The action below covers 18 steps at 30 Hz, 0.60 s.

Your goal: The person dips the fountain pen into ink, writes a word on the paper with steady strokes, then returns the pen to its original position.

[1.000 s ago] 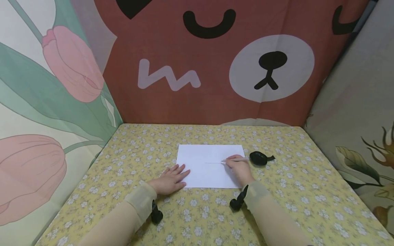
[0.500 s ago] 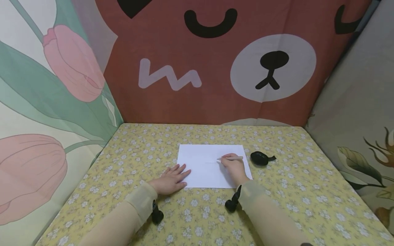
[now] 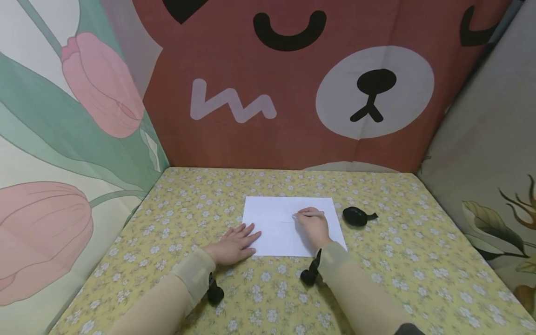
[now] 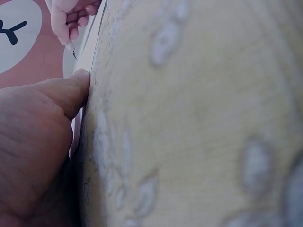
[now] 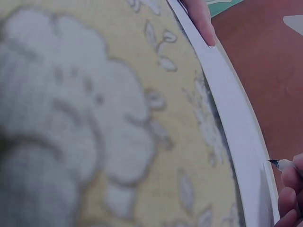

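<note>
A white sheet of paper [image 3: 268, 239] lies on the yellow floral tablecloth. My left hand [image 3: 234, 245] rests with spread fingers over its lower left edge; the left wrist view shows the thumb [image 4: 78, 85] by the sheet's edge. In my right hand [image 3: 315, 229] I pinch a slim pale pen [image 3: 315, 213] between thumb and fingers, over the sheet's right half. Its dark pointed tip [image 5: 273, 162] faces left, close over the paper in the right wrist view. A thin, faint line [image 3: 286, 222] runs across the middle of the sheet, just below the tip.
Right of the paper lies a rounded glossy black object [image 3: 355, 216] with a short tail. Dark wrist-worn cameras hang at the left cuff [image 3: 215, 295] and right cuff [image 3: 309, 278]. A bear-print cloth [image 3: 234, 144] rises behind the table, with printed cloths at both sides.
My right hand has moved left with the pen, from the line's right end to just above it, uncovering the sheet's right edge. My left hand has stayed put on the paper.
</note>
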Tool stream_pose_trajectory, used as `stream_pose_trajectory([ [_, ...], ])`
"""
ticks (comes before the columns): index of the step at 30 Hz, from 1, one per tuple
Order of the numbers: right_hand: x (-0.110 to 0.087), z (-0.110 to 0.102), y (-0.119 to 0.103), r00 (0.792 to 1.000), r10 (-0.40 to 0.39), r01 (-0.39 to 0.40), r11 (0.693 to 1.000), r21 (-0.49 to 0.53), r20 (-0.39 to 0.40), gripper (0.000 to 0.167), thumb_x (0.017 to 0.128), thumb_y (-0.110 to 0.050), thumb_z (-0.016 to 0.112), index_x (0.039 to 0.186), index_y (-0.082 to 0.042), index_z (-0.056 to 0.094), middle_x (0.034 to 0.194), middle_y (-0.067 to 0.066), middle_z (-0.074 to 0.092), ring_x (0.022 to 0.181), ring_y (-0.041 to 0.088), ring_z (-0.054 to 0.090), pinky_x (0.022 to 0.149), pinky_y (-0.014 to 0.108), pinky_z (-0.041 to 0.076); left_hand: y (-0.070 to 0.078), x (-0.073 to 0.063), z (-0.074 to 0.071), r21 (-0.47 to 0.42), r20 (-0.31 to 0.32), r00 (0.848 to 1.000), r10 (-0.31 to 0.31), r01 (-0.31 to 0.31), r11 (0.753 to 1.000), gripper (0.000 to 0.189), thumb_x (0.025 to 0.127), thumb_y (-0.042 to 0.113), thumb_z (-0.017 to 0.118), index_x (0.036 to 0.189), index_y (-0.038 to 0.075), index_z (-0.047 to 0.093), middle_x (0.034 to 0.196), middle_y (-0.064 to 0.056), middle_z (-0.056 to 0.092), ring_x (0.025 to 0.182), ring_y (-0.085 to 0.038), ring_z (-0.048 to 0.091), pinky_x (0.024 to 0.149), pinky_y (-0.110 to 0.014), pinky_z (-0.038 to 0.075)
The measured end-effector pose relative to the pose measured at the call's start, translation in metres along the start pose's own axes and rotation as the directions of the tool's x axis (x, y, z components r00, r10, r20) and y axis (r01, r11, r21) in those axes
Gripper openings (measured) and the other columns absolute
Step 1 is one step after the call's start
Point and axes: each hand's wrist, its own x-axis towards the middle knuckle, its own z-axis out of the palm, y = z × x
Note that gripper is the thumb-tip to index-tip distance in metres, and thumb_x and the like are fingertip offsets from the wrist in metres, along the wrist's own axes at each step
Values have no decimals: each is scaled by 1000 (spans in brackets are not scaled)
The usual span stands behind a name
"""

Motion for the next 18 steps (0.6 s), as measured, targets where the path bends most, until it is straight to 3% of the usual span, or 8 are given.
stream_pose_trajectory([
  [18,2,3,0,1000,-8,7,1000,-27,-11,16,87,-25,70,92,-9,74,98,6,66,92,23,59,84,38,46,2,-1,-1,-5,-5,1000,-2,2,1000,58,104,45,34,156,25,16,162,-3,-1,147,-28,-5,116,-54,0],
])
